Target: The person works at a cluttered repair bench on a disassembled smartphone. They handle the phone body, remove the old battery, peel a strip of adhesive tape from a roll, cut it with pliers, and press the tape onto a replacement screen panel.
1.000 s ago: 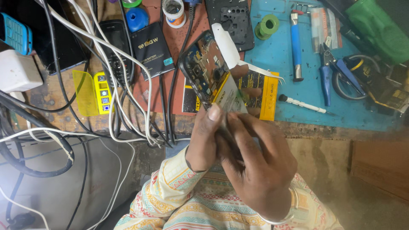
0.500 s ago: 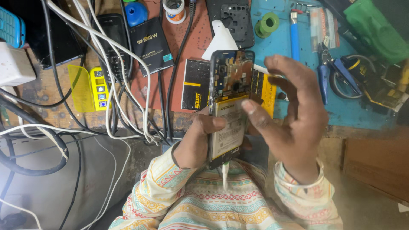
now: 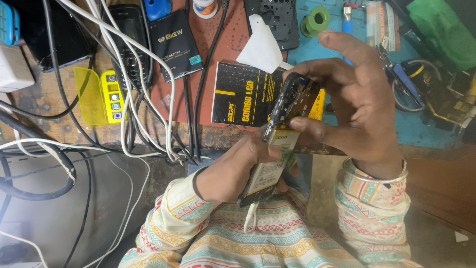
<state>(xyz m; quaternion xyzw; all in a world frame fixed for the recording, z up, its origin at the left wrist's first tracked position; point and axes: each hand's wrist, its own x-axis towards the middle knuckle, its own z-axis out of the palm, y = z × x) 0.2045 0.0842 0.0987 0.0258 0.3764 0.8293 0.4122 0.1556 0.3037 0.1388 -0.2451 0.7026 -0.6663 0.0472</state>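
The left hand [image 3: 233,171] clamps the opened phone [image 3: 277,139] from below to steady it; the right hand [image 3: 357,104] pinches its upper end, fingers curled over the exposed board. A black box [image 3: 240,94] lies behind.

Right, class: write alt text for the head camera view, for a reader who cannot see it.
Two bare hands, left hand and right hand, hold an opened black smartphone with its white battery exposed above a cluttered repair bench, near a black-and-yellow flat box and tangled white and black cables.

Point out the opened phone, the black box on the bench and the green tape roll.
opened phone [image 3: 271,164], head view, on its pale battery.
black box [image 3: 243,94], head view, on its top face.
green tape roll [image 3: 316,21], head view, on its rim.
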